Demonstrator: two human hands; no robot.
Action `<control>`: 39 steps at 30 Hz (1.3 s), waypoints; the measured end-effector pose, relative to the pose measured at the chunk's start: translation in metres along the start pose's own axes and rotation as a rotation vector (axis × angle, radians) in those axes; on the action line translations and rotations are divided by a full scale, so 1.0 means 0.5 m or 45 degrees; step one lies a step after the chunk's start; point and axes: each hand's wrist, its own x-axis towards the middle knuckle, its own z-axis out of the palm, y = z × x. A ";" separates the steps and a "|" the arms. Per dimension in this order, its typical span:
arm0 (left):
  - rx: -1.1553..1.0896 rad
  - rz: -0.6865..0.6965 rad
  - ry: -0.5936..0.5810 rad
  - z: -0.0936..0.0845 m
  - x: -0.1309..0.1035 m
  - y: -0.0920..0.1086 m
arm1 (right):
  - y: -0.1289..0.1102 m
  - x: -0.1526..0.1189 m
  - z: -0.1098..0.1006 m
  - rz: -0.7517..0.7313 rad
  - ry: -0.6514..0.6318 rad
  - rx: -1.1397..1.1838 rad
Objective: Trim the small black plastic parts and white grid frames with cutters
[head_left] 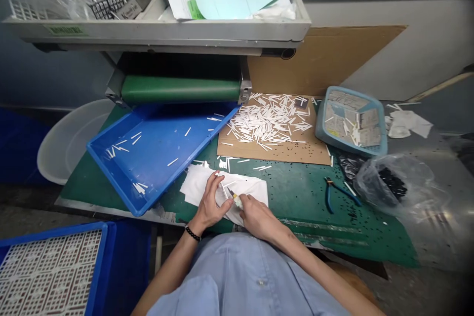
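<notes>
Over a white cloth (255, 188) at the table's front edge, my left hand (210, 203) has its fingers curved around a thin white stick (224, 190), held between thumb and fingertips. My right hand (255, 215) is wrapped round a small tool (236, 198) with a yellow and pale handle. The tool's dark tip points at the stick, close to my left thumb. Behind the cloth, a large pile of white sticks (264, 121) lies on a cardboard sheet (277, 154).
A blue tray (166, 145) with scattered sticks stands left, below a green roller (181, 90). On the right are a light blue basket (321, 131), blue-handled pliers (329, 195) and a plastic bag (414, 182) of black pieces. A grey shelf (166, 32) overhangs the back.
</notes>
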 end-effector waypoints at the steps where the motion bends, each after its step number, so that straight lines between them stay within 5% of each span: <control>1: -0.015 -0.003 0.004 -0.001 -0.001 -0.002 | -0.001 0.001 0.001 0.006 -0.015 -0.023; 20: -0.190 -0.058 -0.005 -0.005 0.006 -0.026 | -0.047 0.045 -0.029 0.081 -0.193 -0.177; 32: -0.231 -0.193 -0.097 -0.009 0.010 -0.030 | -0.004 0.072 0.065 -0.008 0.093 -0.180; 39: -0.251 -0.115 -0.057 -0.004 0.010 -0.035 | 0.028 0.081 0.099 -0.111 0.273 -0.132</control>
